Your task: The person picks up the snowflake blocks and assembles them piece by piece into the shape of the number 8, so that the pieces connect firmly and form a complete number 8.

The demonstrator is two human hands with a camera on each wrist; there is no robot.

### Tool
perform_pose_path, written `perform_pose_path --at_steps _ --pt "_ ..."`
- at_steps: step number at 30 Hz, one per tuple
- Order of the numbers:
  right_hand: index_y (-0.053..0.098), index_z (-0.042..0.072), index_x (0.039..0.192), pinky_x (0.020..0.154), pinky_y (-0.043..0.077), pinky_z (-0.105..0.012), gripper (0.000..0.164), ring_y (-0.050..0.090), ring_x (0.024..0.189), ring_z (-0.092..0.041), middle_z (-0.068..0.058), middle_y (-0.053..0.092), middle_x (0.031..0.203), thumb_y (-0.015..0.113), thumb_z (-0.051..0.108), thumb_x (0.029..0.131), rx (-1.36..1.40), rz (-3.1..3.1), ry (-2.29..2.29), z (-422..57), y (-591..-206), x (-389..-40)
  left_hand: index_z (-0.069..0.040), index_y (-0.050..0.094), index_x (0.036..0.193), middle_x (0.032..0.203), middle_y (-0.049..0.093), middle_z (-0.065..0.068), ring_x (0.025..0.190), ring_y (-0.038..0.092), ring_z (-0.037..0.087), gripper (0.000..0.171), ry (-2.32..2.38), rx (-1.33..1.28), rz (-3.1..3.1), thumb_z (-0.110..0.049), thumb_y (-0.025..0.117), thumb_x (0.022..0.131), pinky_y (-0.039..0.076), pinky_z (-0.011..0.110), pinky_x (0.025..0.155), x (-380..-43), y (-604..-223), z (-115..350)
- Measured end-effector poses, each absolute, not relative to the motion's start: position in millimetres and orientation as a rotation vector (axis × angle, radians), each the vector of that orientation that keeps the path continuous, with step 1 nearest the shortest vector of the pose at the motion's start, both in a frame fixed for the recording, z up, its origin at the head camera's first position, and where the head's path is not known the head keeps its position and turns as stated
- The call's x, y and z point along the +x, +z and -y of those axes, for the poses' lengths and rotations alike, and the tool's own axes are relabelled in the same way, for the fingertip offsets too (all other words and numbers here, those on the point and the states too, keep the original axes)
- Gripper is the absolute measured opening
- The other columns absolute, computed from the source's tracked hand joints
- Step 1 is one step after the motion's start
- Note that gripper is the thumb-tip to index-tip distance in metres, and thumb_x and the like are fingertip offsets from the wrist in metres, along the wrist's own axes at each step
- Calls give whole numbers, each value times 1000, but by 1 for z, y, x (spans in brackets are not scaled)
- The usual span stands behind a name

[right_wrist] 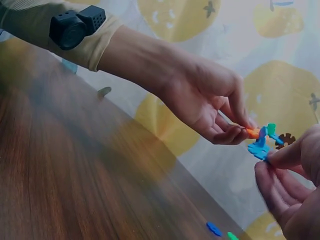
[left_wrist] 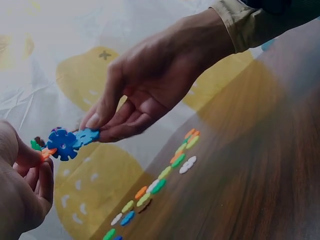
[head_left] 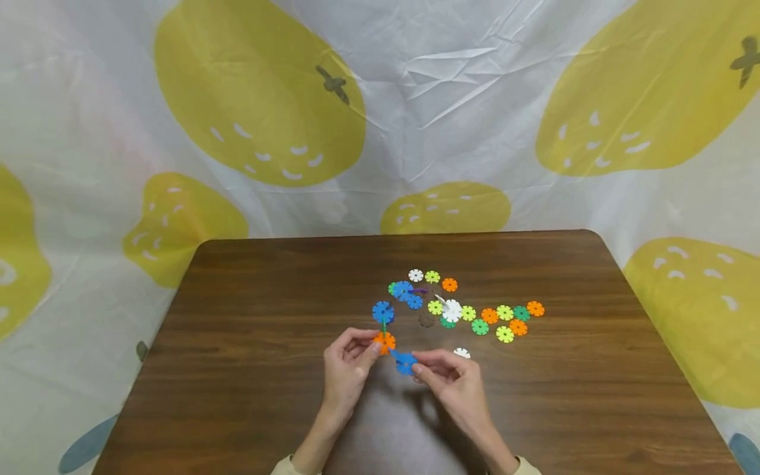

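Observation:
My left hand (head_left: 346,371) pinches an orange notched snowflake disc (head_left: 384,342) between thumb and fingers. Beyond it a green disc (head_left: 384,325), seen edge-on, and a blue disc (head_left: 382,312) stick out from the same chain. Thumb and fingertips of my right hand (head_left: 458,389) grip a light blue disc (head_left: 406,364). In the left wrist view a darker blue disc (left_wrist: 63,144) stands face-on between the orange disc and the light blue one (left_wrist: 88,136). A brown disc (right_wrist: 286,140) shows at the chain's far end in the right wrist view.
Loose discs in several colours lie on the brown table (head_left: 267,297), including a row of green, yellow and orange ones (head_left: 505,313) to the right. A white disc (head_left: 462,353) lies just past my right hand. A fruit-patterned cloth (head_left: 410,132) hangs behind the table.

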State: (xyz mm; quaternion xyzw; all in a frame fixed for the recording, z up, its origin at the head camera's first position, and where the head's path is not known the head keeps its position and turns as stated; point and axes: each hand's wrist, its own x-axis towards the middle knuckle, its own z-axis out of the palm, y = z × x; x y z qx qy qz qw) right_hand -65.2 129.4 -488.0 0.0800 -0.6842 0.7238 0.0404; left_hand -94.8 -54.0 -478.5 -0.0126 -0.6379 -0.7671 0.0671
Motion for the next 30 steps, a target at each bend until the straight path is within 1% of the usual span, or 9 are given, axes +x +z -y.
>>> perform_pose_path --at_steps 6,12,17,19,21,24,26,28,30 --pt "69 -15 103 74 63 -28 20 73 77 -8 -33 70 95 73 -8 84 235 2177 2193 -131 -488 -66 15 66 106 95 69 28 77 69 9 20 -2380 -34 1901 11 69 87 62 23 72 -95 -479 55" --pt "69 -14 103 74 63 -28 19 74 78 -10 -32 70 95 73 -7 85 210 2167 2194 -129 -490 -68 13 61 113 98 67 18 82 66 8 28 -2371 -71 1897 9 71 87 59 17 73 -89 -486 50" --pt "69 -14 103 75 63 -28 20 74 78 -13 -33 70 95 73 -9 85 202 2154 2184 -127 -491 -70 11 56 118 91 63 15 75 62 7 37 -2368 -141 1955 11 72 84 55 15 66 -82 -494 42" --pt "69 -14 104 75 63 -28 20 74 79 -15 -33 70 96 73 -8 85 195 2163 2181 -126 -492 -71 10 55 116 88 61 15 72 61 6 37 -2370 -149 1969 11 73 84 54 14 64 -80 -496 39" --pt "70 -12 105 76 63 -27 20 74 80 -15 -31 71 96 73 -7 86 192 2183 2169 -126 -492 -72 10 55 115 87 62 18 71 61 6 37 -2370 -141 1965 12 74 83 55 14 64 -80 -497 37" --pt "71 -9 107 77 63 -26 21 74 83 -11 -27 73 98 73 -7 86 225 2240 2097 -128 -492 -73 12 56 115 88 63 26 71 63 6 36 -2365 -116 1939 13 73 83 57 15 67 -80 -497 38" --pt "72 -6 107 78 62 -25 21 73 85 -8 -24 75 100 73 -6 87 251 2291 1998 -133 -492 -75 12 56 115 89 63 29 72 64 6 36 -2358 -98 1934 13 72 83 57 15 68 -80 -497 39" --pt "73 -4 108 77 62 -25 21 73 86 -6 -21 76 100 74 -6 86 251 2340 1877 -142 -491 -77 12 55 116 88 63 26 72 64 6 36 -2364 -75 1931 12 72 84 57 16 69 -80 -496 40" --pt "74 0 108 77 63 -26 22 73 86 -8 -17 77 100 75 -4 86 227 2398 1728 -153 -490 -80 13 52 118 88 64 21 72 65 7 38 -2381 -45 1920 12 71 85 58 16 69 -81 -495 41"
